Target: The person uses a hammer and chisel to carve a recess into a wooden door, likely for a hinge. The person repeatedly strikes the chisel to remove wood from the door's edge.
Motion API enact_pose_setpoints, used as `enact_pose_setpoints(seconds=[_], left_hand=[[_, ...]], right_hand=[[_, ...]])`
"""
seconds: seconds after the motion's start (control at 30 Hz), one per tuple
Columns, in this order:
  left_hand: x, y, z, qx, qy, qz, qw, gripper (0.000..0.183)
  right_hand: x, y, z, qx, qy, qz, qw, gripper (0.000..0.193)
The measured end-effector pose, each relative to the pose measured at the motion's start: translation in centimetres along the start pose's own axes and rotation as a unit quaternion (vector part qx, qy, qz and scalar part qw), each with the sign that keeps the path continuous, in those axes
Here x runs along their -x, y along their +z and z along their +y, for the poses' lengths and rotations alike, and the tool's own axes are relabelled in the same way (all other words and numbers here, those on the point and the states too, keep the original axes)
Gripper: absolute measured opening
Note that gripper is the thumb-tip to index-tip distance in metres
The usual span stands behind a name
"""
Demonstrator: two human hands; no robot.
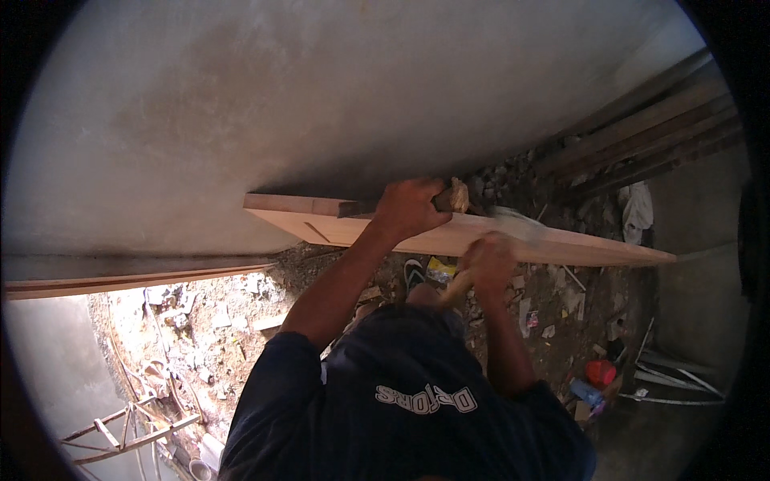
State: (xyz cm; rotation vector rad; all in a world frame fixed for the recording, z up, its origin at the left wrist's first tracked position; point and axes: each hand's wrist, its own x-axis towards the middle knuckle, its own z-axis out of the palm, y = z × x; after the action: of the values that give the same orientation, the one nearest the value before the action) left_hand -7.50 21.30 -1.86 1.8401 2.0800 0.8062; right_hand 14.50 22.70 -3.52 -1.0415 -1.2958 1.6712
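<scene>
A light wooden door-like panel [369, 232] stands on its long edge in front of me, running left to right by the wall. My left hand [407, 210] is closed around a chisel; its dark flat blade [353, 208] lies along the panel's top edge, pointing left. The chisel's battered, frayed butt [458, 196] sticks out to the right of my fist. My right hand [489, 260] grips a hammer by its pale wooden handle [457, 289], just to the right and nearer to me. Motion smears the hammer's head [520, 226]. A slot [317, 232] shows in the panel's face.
A grey plastered wall [321, 96] rises behind the panel. Timber beams [642, 128] lean at the far right. Rubble and wood scraps litter the ground [216, 337]. A red container [600, 373], a blue bottle [587, 393] and pale strips [674, 381] lie right; a wooden frame [128, 433] stands lower left.
</scene>
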Motion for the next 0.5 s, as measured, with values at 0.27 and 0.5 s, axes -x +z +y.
enact_pose_setpoints(seconds=[0.27, 0.5], left_hand=[[0.2, 0.5, -0.2, -0.024, 0.017, 0.017, 0.999, 0.044], [0.0, 0.5, -1.1, -0.033, -0.02, -0.044, 0.998, 0.052]], right_hand=[[-0.2, -1.2, 1.7, -0.083, 0.003, 0.078, 0.993, 0.029], [-1.5, -0.8, 2.8, -0.002, 0.059, 0.084, 0.995, 0.023]])
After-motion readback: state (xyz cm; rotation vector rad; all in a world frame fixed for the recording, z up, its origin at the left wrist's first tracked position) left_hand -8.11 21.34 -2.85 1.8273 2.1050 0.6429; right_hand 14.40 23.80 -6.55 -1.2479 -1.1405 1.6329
